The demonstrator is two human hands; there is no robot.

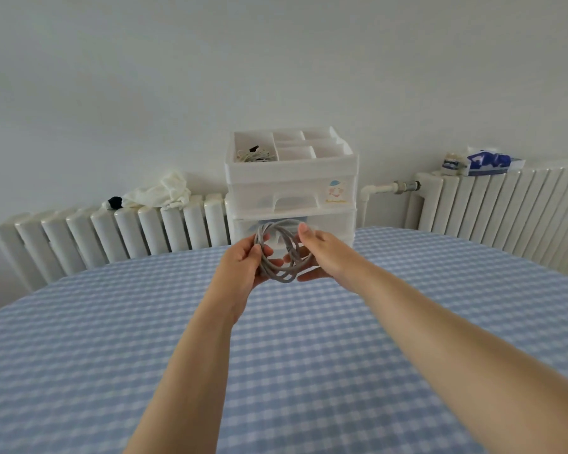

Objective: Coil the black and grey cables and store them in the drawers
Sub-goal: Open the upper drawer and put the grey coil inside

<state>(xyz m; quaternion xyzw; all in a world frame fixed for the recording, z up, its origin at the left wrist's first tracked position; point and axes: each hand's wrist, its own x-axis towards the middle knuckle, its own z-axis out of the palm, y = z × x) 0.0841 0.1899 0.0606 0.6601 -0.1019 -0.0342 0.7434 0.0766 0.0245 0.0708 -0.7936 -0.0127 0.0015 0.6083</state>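
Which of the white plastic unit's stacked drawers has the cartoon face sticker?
The upper drawer, directly under the open compartment tray: its front carries the sticker at right. The drawers below show no sticker.

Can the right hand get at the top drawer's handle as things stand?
Probably not yet: both hands, left and right, hold the grey cable coil. The handle itself sits unobstructed just above.

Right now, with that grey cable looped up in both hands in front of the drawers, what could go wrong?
1. The grey cable has nothing tying its loops; if the left hand or right hand loosens its grip, it may spring apart.
2. The drawers look closed, so freeing a hand to open one could let the coil slip.
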